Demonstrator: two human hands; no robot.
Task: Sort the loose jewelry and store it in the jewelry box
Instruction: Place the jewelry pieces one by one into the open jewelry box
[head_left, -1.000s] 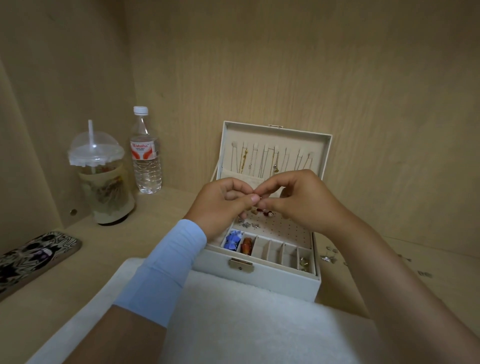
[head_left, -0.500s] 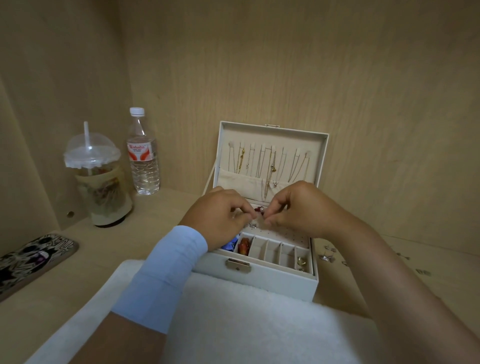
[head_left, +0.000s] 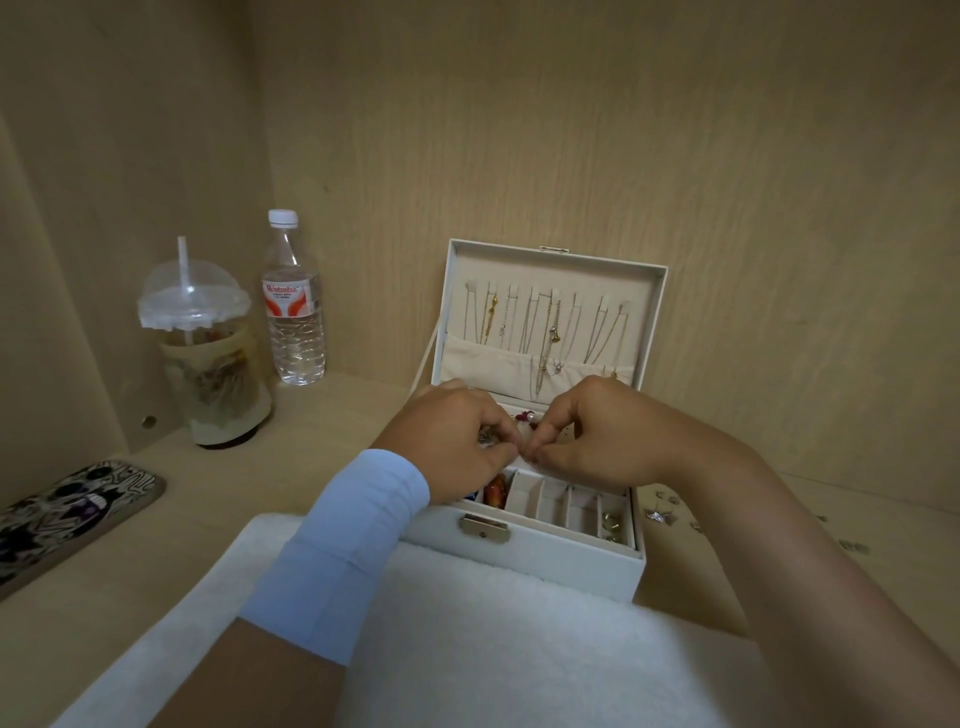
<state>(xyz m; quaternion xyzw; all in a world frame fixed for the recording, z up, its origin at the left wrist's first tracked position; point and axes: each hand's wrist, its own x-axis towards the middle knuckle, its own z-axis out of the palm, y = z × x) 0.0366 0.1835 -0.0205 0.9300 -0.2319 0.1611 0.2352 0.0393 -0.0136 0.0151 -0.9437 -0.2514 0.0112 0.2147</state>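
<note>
Both grips are closed: your left hand (head_left: 452, 441) and right hand (head_left: 597, 436) pinch one small piece (head_left: 523, 453) fingertip to fingertip, too tiny to identify. It's just above the perforated earring panel (head_left: 563, 440) of the open jewelry box (head_left: 519, 551), so I'd go straight down; neither hand is nearer. Divider slots (head_left: 550, 504) sit on your side. More loose jewelry (head_left: 660, 514) lies on the shelf (head_left: 208, 519) right of the box, closer to your right hand.
</note>
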